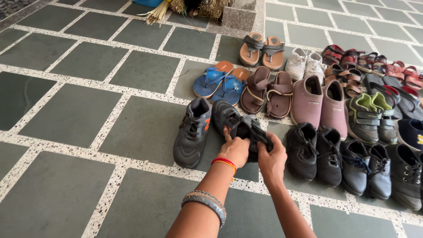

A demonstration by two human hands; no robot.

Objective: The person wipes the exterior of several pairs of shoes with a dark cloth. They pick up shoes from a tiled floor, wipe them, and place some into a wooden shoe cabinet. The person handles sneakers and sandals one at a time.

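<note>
Grey sneaker (240, 128) — between both hands

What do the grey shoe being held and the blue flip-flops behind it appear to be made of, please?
The grey shoe, gripped by the left hand and right hand, looks like matte synthetic leather with dark laces, though fabric panels are possible. The blue flip-flops look like soft foam or rubber: flat, dull-surfaced soles with orange edges.

Rear of grey sneaker (240, 128) hidden behind left hand (235, 150) and right hand (272, 161); fingertips lost in its opening. Far-right sandals (412, 77) and navy shoe (412, 132) cut by the right edge. Broom (165, 9) at far top cropped. Both forearms run off the near edge.
</note>
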